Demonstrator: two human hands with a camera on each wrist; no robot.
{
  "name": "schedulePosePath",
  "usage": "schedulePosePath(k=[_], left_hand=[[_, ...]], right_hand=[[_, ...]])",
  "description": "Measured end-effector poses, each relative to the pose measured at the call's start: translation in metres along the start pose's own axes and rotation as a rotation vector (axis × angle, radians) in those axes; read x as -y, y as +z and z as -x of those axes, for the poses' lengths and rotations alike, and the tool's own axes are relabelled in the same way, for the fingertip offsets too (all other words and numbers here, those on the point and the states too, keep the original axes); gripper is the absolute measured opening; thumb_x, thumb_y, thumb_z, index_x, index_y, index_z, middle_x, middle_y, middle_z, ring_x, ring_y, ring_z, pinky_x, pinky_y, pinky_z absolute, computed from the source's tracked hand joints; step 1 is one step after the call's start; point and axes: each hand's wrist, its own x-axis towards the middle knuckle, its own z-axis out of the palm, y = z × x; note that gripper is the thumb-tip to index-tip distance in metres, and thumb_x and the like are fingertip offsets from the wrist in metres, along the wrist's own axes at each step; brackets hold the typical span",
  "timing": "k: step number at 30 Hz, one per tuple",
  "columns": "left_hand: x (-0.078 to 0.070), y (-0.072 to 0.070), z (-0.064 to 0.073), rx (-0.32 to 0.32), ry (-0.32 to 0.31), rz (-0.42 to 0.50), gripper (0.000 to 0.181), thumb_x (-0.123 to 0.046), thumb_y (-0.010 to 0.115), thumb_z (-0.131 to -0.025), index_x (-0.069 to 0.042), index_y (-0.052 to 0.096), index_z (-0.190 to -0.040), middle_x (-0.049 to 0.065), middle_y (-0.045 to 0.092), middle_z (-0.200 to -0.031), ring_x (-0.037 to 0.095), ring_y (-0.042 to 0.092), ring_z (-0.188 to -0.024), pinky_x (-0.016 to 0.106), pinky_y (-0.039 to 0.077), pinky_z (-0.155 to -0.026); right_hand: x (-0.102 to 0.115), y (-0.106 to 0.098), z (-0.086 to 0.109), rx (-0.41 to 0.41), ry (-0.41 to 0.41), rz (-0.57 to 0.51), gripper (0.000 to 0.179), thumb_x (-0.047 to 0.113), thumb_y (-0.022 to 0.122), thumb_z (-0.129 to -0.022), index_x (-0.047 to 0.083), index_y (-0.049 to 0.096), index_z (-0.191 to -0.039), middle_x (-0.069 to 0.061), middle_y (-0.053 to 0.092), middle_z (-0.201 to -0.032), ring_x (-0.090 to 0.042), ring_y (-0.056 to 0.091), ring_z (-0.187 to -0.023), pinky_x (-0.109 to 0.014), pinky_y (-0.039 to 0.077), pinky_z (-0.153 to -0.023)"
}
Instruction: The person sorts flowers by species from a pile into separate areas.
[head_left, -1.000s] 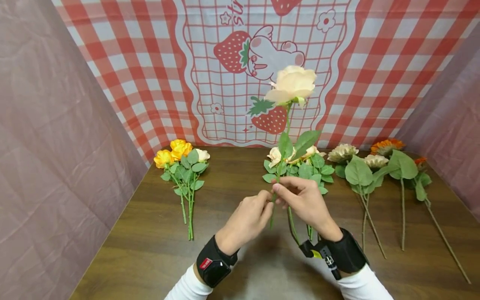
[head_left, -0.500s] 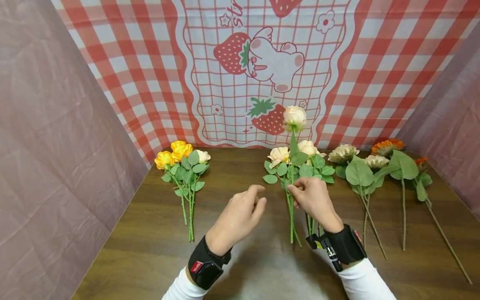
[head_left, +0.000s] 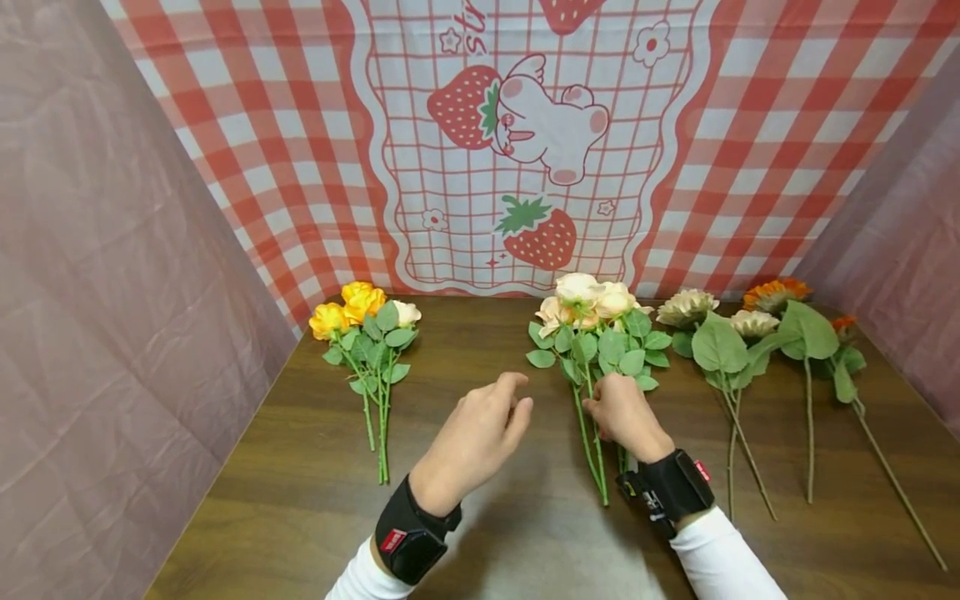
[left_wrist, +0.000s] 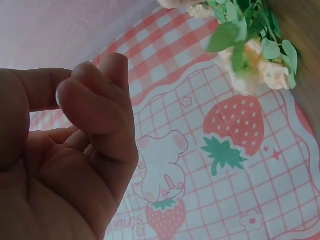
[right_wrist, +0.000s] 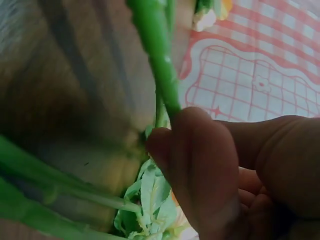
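My right hand (head_left: pixel 624 414) pinches the green stem of a cream rose (head_left: pixel 578 288), low over the group of pale peach roses (head_left: pixel 617 298) at the table's back middle. In the right wrist view the stem (right_wrist: pixel 162 75) runs up from between thumb and fingers, and other stems (right_wrist: pixel 65 187) show at lower left. My left hand (head_left: pixel 477 433) hovers left of these roses with loosely bent fingers and holds nothing. The left wrist view shows the same left hand (left_wrist: pixel 90 140) with bare space between thumb and fingers, the peach roses (left_wrist: pixel 255 65) beyond it.
Yellow roses (head_left: pixel 362 300) with one cream rose (head_left: pixel 406 313) lie at the back left of the wooden table (head_left: pixel 300 492). On the right lie long-stemmed whitish flowers (head_left: pixel 686 307) and orange flowers (head_left: pixel 775 293). A red checked cloth (head_left: pixel 285 150) hangs behind.
My right hand has lowered the cream rose from upright in the air onto the peach roses. My left hand has let go of the stem and drawn back left.
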Motion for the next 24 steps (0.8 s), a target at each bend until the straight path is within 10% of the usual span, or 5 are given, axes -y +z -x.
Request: schedulePosePath(k=[14, 19, 24], left_hand=[[0.008, -0.007, 0.001, -0.039, -0.064, -0.077, 0.017, -0.014, 0.058, -0.099, -0.001, 0.064, -0.109, 0.001, 0.064, -0.076, 0.012, 0.059, -0.063, 0.027, 0.048, -0.056], [0.036, -0.021, -0.002, -0.15, -0.149, -0.168, 0.011, -0.01, 0.059, -0.097, -0.003, 0.066, -0.098, 0.005, 0.067, -0.074, 0.016, 0.061, -0.061, 0.032, 0.049, -0.053], [0.08, -0.044, 0.001, -0.205, -0.369, -0.207, 0.011, -0.007, 0.058, -0.095, 0.001, 0.066, -0.093, 0.011, 0.065, -0.073, 0.022, 0.059, -0.059, 0.038, 0.048, -0.052]], right_hand=[[0.004, -0.005, 0.006, 0.052, 0.038, 0.096, 0.043, 0.012, 0.062, -0.094, 0.012, 0.049, -0.053, -0.001, 0.05, -0.04, -0.014, 0.053, -0.036, -0.029, 0.043, -0.047], [0.013, -0.018, 0.014, -0.025, 0.007, 0.138, 0.048, 0.017, 0.062, -0.095, 0.015, 0.044, -0.051, 0.004, 0.038, -0.042, -0.014, 0.042, -0.038, -0.028, 0.035, -0.048], [0.025, -0.029, 0.02, -0.137, -0.075, 0.188, 0.05, 0.016, 0.062, -0.096, 0.018, 0.034, -0.054, 0.005, 0.025, -0.051, -0.014, 0.031, -0.043, -0.029, 0.025, -0.049]])
